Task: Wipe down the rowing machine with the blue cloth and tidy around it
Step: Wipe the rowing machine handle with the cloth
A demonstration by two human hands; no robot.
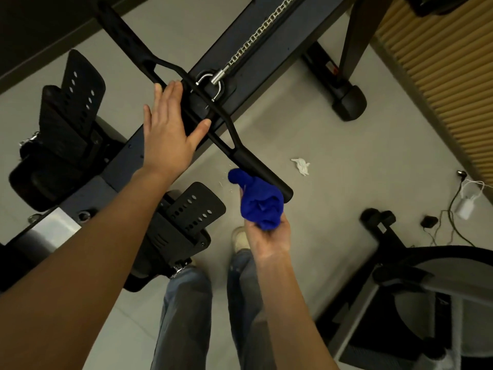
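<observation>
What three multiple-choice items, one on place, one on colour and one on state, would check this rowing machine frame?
1. Where does the crumpled white tissue lie?
A. On the floor to the right of the handle
B. On a footrest
C. In the left hand

2. What colour is the cloth?
A. White
B. Blue
C. Grey

3. What state is the left hand in?
A. Closed around the cloth
B. Open, fingers spread, at the handle's middle
C. Out of view

Answers:
1 A: the tissue sits on bare floor beyond the end of the handle.
2 B: the bunched cloth in the right hand is deep blue.
3 B: the palm lies flat with spread fingers beside the chain shackle, gripping nothing.
</observation>
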